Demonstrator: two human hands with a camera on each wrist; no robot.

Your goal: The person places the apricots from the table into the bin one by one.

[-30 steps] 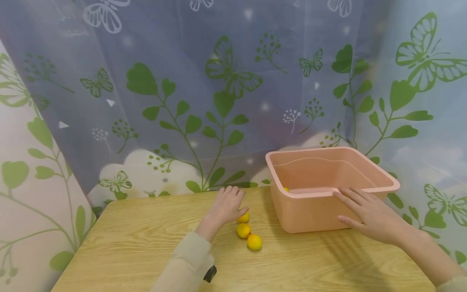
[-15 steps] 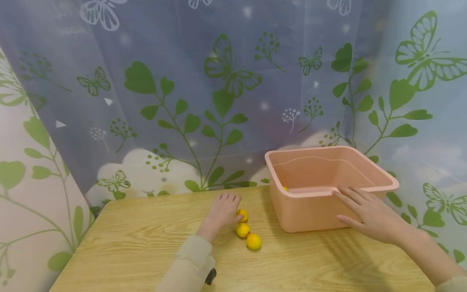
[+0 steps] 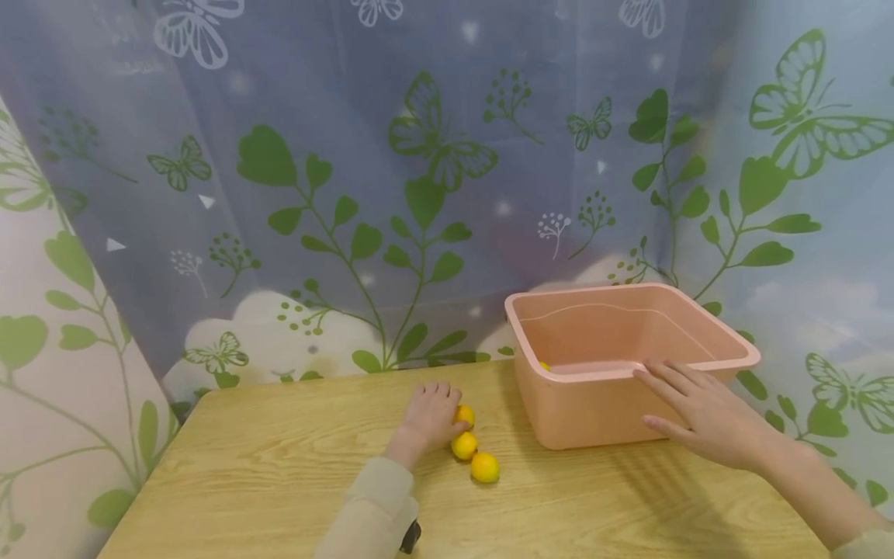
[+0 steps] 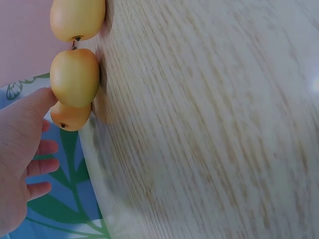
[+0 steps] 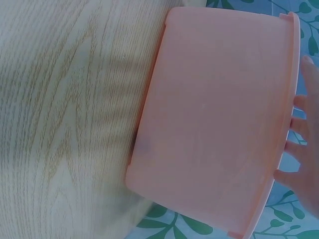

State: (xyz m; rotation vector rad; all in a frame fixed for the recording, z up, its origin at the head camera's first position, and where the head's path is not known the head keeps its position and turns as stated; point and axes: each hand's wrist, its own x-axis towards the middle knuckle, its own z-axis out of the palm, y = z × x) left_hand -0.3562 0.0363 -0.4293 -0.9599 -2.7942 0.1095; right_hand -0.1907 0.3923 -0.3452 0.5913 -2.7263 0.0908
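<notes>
Three small yellow-orange fruits lie in a slanting row: a near fruit (image 3: 485, 468), a middle fruit (image 3: 464, 446) and a far fruit (image 3: 466, 416). My left hand (image 3: 427, 415) is at the far one and partly covers it, thumb on the near side and loosely bent fingers beyond. In the left wrist view, the thumb (image 4: 42, 99) reaches the side of the middle fruit (image 4: 75, 77), with the fingers spread apart beside the far one. My right hand (image 3: 705, 411) rests straight fingers on the near rim of a pink plastic basin (image 3: 594, 415).
Inside the basin, a bit of yellow (image 3: 544, 366) shows at the left. A wood-grain table (image 3: 279, 458) carries everything, and a curtain (image 3: 335, 256) printed with leaves and butterflies hangs right behind it. A black piece (image 3: 410, 536) shows at the left sleeve.
My left hand has come down and slightly nearer to me, closer in around the far fruit. My right hand stays on the basin's rim. The fruits have not moved on the table.
</notes>
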